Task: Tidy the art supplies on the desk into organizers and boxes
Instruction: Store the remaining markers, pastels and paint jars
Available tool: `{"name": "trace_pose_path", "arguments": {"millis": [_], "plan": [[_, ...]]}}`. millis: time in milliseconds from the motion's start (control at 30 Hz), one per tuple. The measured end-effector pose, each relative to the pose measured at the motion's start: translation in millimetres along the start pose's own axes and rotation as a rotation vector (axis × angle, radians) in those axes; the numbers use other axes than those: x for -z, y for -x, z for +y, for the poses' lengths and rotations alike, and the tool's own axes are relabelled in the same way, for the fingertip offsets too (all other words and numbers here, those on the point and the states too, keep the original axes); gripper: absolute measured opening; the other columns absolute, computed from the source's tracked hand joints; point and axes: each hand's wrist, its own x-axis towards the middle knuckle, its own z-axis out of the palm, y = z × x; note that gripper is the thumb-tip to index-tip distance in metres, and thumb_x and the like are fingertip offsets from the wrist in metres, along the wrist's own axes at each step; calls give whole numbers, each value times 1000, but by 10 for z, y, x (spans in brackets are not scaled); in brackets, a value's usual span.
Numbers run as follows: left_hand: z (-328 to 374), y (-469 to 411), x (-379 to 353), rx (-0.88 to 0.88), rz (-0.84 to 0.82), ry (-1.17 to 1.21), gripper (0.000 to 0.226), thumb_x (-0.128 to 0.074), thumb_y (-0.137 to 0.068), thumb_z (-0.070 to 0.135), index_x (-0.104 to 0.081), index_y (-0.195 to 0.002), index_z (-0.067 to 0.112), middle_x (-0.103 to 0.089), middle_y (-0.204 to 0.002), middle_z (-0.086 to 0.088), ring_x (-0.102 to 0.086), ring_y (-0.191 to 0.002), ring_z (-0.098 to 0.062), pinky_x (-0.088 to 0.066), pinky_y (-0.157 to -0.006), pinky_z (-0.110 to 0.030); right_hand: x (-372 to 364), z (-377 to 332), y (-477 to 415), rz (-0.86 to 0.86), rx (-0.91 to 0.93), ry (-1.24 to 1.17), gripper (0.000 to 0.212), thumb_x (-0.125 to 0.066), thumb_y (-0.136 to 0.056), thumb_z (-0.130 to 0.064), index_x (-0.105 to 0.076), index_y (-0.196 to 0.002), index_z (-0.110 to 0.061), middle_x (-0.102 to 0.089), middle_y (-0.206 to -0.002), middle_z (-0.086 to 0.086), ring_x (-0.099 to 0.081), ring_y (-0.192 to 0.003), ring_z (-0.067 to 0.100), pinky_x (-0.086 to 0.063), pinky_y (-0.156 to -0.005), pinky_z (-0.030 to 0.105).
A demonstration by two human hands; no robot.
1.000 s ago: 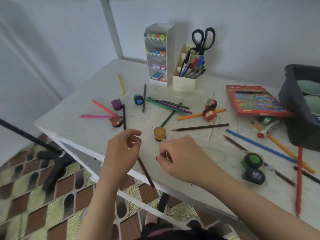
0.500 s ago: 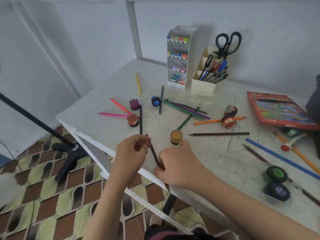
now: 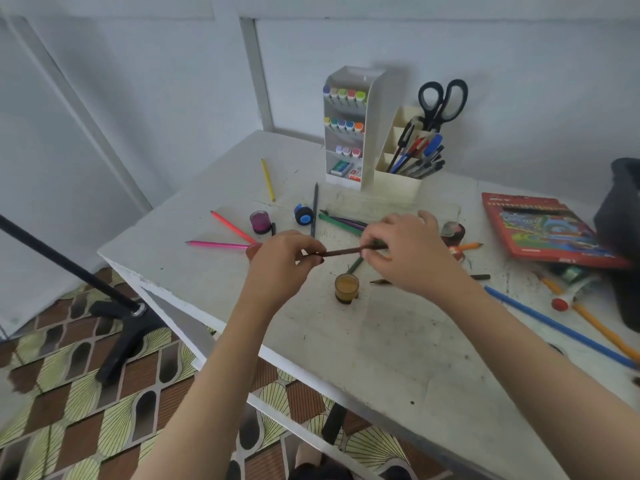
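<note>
Left grip (image 3: 280,261) and right grip (image 3: 412,254) pinch opposite ends of the brown pencil (image 3: 343,252), at 12 o'clock of the orange jar (image 3: 346,287); likely light, stiff, best held mid-shaft.

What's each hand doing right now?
Left hand: pinching one end of the brown pencil.
Right hand: pinching the pencil's other end.

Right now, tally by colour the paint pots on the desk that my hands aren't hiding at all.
Purple paint pot: 1
Blue paint pot: 1
Orange paint pot: 1
Total: 3
</note>
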Motion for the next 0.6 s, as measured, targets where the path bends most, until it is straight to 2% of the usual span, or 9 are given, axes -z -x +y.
{"name": "trace_pose_path", "arguments": {"millis": [100,200,267,300,367,400,533,600], "plan": [[-13,-77,-66,69,-13,-119,13,-66,-86,22,-73,-96,25,-60,-87,9,-51,-74,-5,-25,-55,-13,-91,-29,43,75,10,31,24,-52,-90,-36,-57,-112,-28,-53,-113,-7,-46,-109,15,-13,-109,44],[-42,-102,-115,116,-19,-181,15,-64,-87,23,-71,-100,27,-62,-91,10,-48,-76,-4,-17,-55,-14,-199,-112,107,-1,40,13,28,-51,-87,-40,-55,-112,-28,-53,-108,-7,-46,-107,15,-17,-105,40],[-69,-98,-139,142,-36,-167,18,-63,-87,18,-71,-102,26,-65,-96,10,-49,-76,-4,-20,-59,-11,-273,-166,134,-64,25,37,29,-49,-86,-44,-54,-109,-27,-55,-100,-6,-50,-102,17,-20,-102,42],[-80,-95,-151,145,-48,-149,20,-63,-87,15,-71,-103,24,-67,-98,9,-50,-77,-5,-27,-63,-11,-306,-186,142,-77,22,75,31,-49,-85,-48,-54,-106,-26,-56,-96,-5,-51,-98,18,-23,-100,43],[-86,-85,-169,139,-58,-113,26,-59,-86,7,-71,-104,20,-69,-103,4,-52,-79,-8,-39,-75,-18,-357,-216,144,-93,21,151,38,-49,-82,-57,-54,-100,-24,-57,-91,-5,-52,-89,19,-27,-93,43],[-79,-76,-170,132,-54,-107,28,-56,-86,4,-70,-105,18,-69,-104,3,-53,-79,-8,-40,-77,-20,-374,-221,140,-102,16,171,40,-50,-81,-59,-54,-98,-23,-58,-88,-5,-52,-87,19,-28,-91,43],[-17,-33,-173,85,-37,-47,34,-47,-88,-3,-71,-104,15,-69,-104,-1,-55,-85,-7,-41,-82,-18,-385,-202,94,-102,-30,125,28,-50,-82,-47,-56,-86,-20,-59,-78,-6,-54,-79,18,-26,-97,43],[38,1,-162,75,-36,39,40,-41,-86,-9,-71,-103,13,-69,-101,-1,-57,-87,-4,-41,-83,-12,-366,-176,91,-55,-58,30,24,-50,-83,-42,-58,-82,-19,-60,-74,-7,-55,-75,15,-29,-96,41]]}}
